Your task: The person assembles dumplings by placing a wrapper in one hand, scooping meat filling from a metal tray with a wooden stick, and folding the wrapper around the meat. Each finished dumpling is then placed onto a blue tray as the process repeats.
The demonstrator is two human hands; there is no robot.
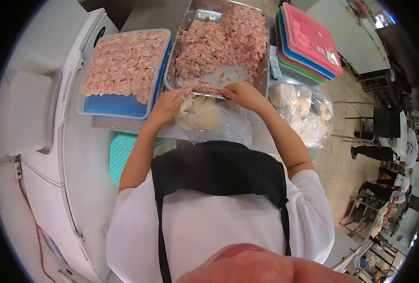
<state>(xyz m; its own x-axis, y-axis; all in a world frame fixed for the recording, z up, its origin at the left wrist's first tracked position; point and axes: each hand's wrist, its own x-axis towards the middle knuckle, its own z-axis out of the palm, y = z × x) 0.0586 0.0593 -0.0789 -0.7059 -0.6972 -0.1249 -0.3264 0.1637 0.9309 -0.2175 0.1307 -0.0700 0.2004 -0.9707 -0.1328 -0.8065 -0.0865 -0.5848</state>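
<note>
At the near edge of a metal pan (171, 70) filled with raw ground meat (223, 40), both hands are close together. My left hand (171, 103) is closed on a thin pale dough wrapper (187, 103). My right hand (244, 95) is closed around a thin stick-like spreader (214, 90), whose far end meets some meat near my left fingers. Below them, a stack of round dough wrappers (205, 116) lies on clear plastic. To the left, rows of meat-filled dumplings (124, 61) sit in a clear tray (89, 109) with a blue base.
Coloured lidded trays (311, 40) are stacked at the back right. A plastic bag of dough rounds (303, 113) lies right of my forearm. A turquoise perforated basket (122, 155) is below the table's left edge. White refrigerator (73, 141) stands left; people work far right.
</note>
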